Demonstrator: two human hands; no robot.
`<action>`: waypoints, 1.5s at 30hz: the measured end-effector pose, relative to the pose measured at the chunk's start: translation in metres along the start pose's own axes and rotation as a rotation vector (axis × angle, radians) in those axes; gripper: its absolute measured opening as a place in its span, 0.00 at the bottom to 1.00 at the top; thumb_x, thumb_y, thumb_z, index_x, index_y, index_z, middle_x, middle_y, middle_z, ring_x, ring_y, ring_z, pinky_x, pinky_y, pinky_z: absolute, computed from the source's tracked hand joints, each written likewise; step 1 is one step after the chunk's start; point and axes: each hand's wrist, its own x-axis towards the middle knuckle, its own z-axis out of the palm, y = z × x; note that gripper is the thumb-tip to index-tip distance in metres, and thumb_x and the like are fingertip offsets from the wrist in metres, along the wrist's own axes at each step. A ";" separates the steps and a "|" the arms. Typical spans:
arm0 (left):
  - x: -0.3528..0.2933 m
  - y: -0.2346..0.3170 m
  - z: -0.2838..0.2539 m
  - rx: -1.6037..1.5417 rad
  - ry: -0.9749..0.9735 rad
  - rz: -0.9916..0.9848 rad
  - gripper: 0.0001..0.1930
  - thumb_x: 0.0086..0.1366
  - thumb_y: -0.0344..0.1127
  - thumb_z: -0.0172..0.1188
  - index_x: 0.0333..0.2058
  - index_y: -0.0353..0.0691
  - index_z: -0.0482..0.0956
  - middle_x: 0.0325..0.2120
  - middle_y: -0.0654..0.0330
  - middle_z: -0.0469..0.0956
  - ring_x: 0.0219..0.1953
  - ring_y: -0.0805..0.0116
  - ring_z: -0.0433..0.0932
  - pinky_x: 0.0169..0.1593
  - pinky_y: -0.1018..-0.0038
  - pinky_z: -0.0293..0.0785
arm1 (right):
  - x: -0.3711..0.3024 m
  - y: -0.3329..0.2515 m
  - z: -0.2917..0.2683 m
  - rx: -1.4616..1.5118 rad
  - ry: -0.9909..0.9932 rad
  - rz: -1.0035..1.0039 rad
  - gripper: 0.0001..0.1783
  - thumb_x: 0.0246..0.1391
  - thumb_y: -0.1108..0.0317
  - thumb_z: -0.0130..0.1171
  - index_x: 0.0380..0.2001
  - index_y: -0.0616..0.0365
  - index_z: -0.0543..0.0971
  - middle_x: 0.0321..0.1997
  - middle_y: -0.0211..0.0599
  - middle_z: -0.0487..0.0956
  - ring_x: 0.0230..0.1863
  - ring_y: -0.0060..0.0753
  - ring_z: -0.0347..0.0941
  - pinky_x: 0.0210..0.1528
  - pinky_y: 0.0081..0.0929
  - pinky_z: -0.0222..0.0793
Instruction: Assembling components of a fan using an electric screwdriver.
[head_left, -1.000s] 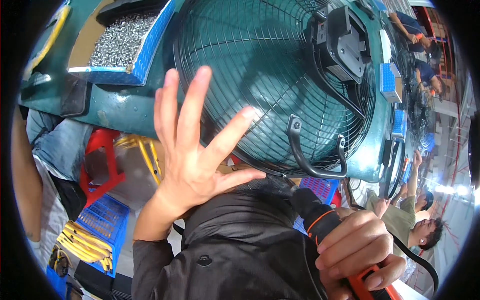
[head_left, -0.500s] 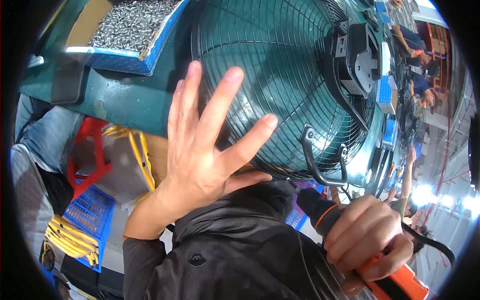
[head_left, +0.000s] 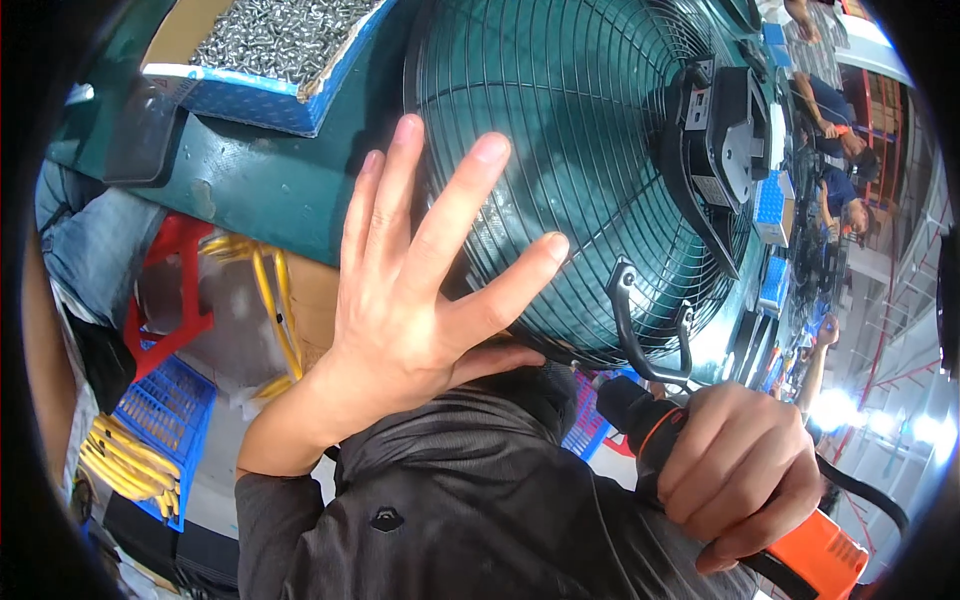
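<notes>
A round black wire fan guard [head_left: 560, 120] lies on the green table, with a black motor housing [head_left: 715, 140] at its middle and a black bent handle [head_left: 625, 330] at its near rim. My left hand [head_left: 400, 300] is open, fingers spread, over the guard's left rim; whether it touches the wires I cannot tell. In my right hand [head_left: 740, 465] is an orange and black power screwdriver [head_left: 825, 555]. Its black nose points toward the guard's near rim, close to the handle; the tip is hard to make out.
An open blue and white cardboard box [head_left: 255, 100] full of small screws stands at the far left, by a dark phone-like slab [head_left: 145, 140]. Below the table edge are a red stool [head_left: 175, 300] and a blue crate [head_left: 165, 405] with yellow strips. Other people [head_left: 845, 150] work at right.
The view has shifted slightly, so the guard and box sit a little further right. My left hand stays spread at the rim; the screwdriver's nose is slightly lower against the guard.
</notes>
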 end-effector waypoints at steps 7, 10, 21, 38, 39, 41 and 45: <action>0.002 0.003 -0.003 -0.005 -0.007 -0.008 0.48 0.38 0.60 0.78 0.62 0.58 0.74 0.70 0.37 0.58 0.70 0.23 0.56 0.65 0.33 0.58 | 0.006 0.008 -0.004 0.073 -0.060 -0.058 0.16 0.44 0.80 0.74 0.35 0.66 0.77 0.25 0.44 0.81 0.22 0.35 0.79 0.27 0.28 0.76; 0.002 0.004 -0.007 -0.006 -0.018 -0.005 0.51 0.39 0.61 0.79 0.64 0.55 0.71 0.71 0.37 0.56 0.71 0.24 0.54 0.67 0.35 0.56 | -0.003 0.000 -0.008 0.101 -0.075 -0.115 0.18 0.43 0.81 0.75 0.37 0.64 0.77 0.25 0.44 0.81 0.21 0.35 0.78 0.26 0.29 0.77; 0.083 -0.034 0.005 -0.527 0.237 -0.335 0.38 0.67 0.45 0.67 0.66 0.28 0.63 0.64 0.44 0.67 0.69 0.58 0.63 0.71 0.66 0.54 | -0.165 -0.041 0.017 -0.271 1.325 -0.084 0.19 0.60 0.71 0.59 0.52 0.67 0.70 0.61 0.71 0.71 0.25 0.26 0.76 0.29 0.23 0.73; 0.012 0.114 0.050 -0.582 0.264 -0.581 0.41 0.68 0.30 0.60 0.73 0.30 0.47 0.75 0.46 0.45 0.78 0.54 0.41 0.76 0.55 0.35 | -0.231 -0.026 -0.074 0.008 1.504 0.406 0.25 0.53 0.50 0.69 0.47 0.53 0.79 0.21 0.31 0.78 0.18 0.22 0.72 0.22 0.20 0.66; -0.009 0.133 0.056 -0.585 0.193 -0.559 0.44 0.64 0.30 0.61 0.73 0.29 0.46 0.76 0.45 0.44 0.78 0.53 0.41 0.75 0.52 0.35 | -0.236 -0.038 -0.105 0.036 1.494 0.470 0.21 0.55 0.52 0.69 0.45 0.53 0.79 0.26 0.30 0.79 0.21 0.22 0.74 0.24 0.21 0.68; -0.034 0.148 0.054 -0.645 0.042 -0.456 0.47 0.59 0.30 0.59 0.73 0.28 0.45 0.76 0.44 0.44 0.78 0.50 0.41 0.75 0.52 0.37 | -0.239 -0.036 -0.145 0.010 1.578 0.294 0.16 0.58 0.58 0.67 0.41 0.59 0.78 0.34 0.35 0.80 0.27 0.20 0.76 0.29 0.22 0.73; -0.012 0.092 0.007 -0.233 0.138 -0.346 0.41 0.62 0.31 0.60 0.71 0.29 0.53 0.74 0.46 0.52 0.72 0.53 0.57 0.71 0.54 0.55 | -0.262 -0.054 -0.132 -0.014 1.362 0.091 0.16 0.62 0.60 0.63 0.43 0.62 0.76 0.49 0.53 0.83 0.26 0.21 0.74 0.32 0.22 0.72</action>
